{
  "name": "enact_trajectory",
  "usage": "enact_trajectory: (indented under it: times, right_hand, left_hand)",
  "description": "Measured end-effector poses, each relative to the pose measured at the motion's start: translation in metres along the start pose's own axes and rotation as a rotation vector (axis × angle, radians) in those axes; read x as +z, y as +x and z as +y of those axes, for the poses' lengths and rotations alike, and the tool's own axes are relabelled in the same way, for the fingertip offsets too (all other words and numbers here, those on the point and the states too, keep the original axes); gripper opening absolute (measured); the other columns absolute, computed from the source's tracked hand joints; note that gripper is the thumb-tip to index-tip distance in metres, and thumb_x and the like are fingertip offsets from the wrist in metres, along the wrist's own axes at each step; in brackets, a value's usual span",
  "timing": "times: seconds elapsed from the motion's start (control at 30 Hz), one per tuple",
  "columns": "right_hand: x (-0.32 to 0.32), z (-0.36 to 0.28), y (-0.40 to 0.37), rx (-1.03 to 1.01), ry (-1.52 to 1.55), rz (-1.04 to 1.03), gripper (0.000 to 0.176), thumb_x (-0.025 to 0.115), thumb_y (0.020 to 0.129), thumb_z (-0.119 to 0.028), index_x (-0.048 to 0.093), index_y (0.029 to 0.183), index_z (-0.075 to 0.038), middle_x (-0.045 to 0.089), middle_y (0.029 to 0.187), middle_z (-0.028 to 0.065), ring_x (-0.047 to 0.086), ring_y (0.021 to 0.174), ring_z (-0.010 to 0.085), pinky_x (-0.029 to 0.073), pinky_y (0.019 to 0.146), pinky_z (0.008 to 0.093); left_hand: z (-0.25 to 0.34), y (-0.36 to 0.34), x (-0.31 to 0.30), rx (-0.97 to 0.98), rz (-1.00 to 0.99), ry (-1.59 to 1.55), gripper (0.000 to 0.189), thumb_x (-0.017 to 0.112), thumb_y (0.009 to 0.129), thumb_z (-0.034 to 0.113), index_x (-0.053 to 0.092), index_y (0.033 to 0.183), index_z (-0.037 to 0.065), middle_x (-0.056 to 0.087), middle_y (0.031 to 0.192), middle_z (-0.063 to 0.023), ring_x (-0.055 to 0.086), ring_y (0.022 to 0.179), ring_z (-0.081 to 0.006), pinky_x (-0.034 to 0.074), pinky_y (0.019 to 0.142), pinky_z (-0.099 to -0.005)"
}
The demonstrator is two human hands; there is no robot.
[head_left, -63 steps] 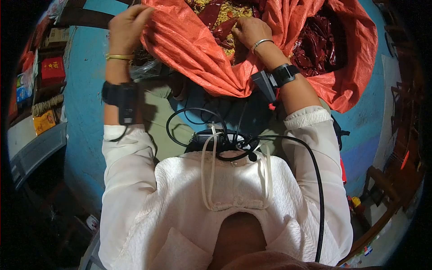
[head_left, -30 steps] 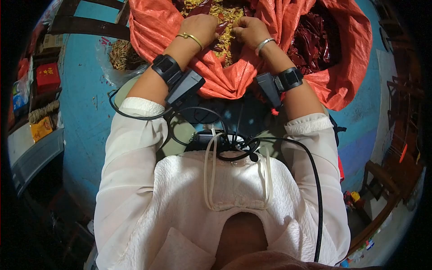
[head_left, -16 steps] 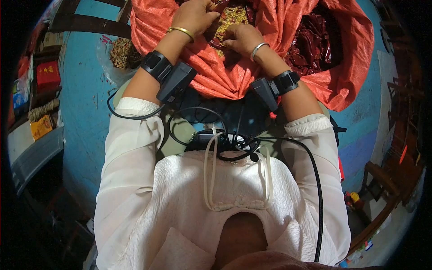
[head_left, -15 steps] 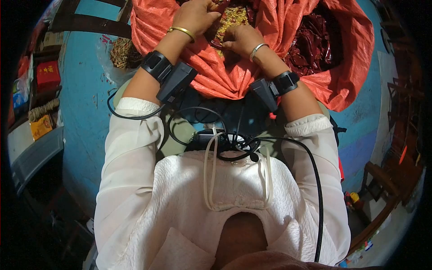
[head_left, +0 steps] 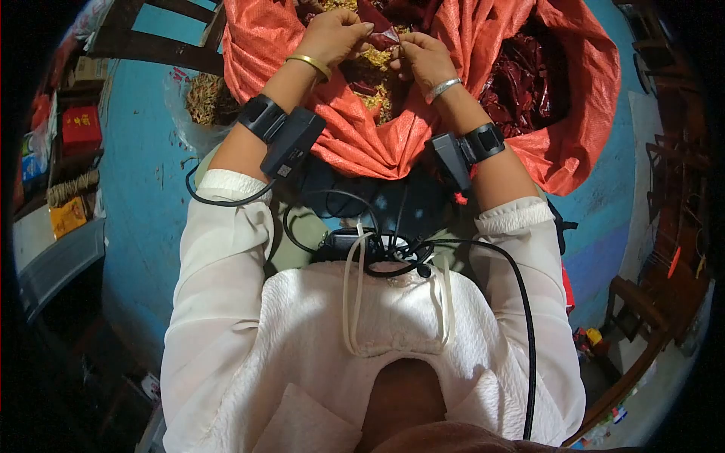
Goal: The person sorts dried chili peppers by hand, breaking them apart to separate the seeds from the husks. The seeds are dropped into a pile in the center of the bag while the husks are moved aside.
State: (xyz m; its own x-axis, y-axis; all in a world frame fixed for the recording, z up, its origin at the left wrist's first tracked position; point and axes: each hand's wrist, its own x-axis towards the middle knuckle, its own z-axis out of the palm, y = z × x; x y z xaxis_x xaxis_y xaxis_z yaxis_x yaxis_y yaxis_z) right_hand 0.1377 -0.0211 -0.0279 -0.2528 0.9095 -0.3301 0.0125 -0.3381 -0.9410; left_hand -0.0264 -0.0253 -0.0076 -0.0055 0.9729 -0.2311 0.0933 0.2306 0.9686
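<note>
Our left hand is curled closed, its fingertips pinching one end of a dried red chilli. Our right hand pinches the other end, fingers bent in tight. We hold the chilli over the open mouth of an orange woven sack, just above a heap of yellow seeds lying inside it. More dark red chillies fill the sack's right side. A gold bangle circles our left wrist and a silver bangle our right, with black strapped devices further up both forearms. Blue floor shows around the sack.
</note>
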Motion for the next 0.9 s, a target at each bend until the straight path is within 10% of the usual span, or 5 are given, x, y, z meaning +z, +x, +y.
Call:
enact_trajectory:
  times: [0.63, 0.9]
  right_hand:
    - [-0.011, -0.018, -0.011, 0.034, 0.277, -0.075, 0.016, 0.051, 0.084, -0.021, 0.056, 0.08, -0.006, 0.057, 0.07, 0.0005, 0.053, 0.049, 0.0093, 0.043, 0.042, 0.0206]
    - [-0.05, -0.047, -0.035, -0.309, -0.017, -0.049, 0.011, 0.055, 0.082, -0.016, 0.058, 0.085, -0.006, 0.058, 0.072, -0.0028, 0.051, 0.056, 0.0034, 0.041, 0.048, 0.0175]
  left_hand:
    - [-0.002, 0.016, 0.009, 0.099, -0.028, -0.21, 0.021, 0.054, 0.082, 0.018, 0.059, 0.092, 0.0, 0.061, 0.074, -0.0049, 0.057, 0.06, -0.0097, 0.047, 0.055, -0.0212]
    - [0.001, 0.029, -0.001, 0.434, 0.208, 0.738, 0.023, 0.058, 0.077, 0.024, 0.063, 0.093, 0.007, 0.064, 0.084, -0.0066, 0.06, 0.075, -0.0147, 0.045, 0.069, -0.0266]
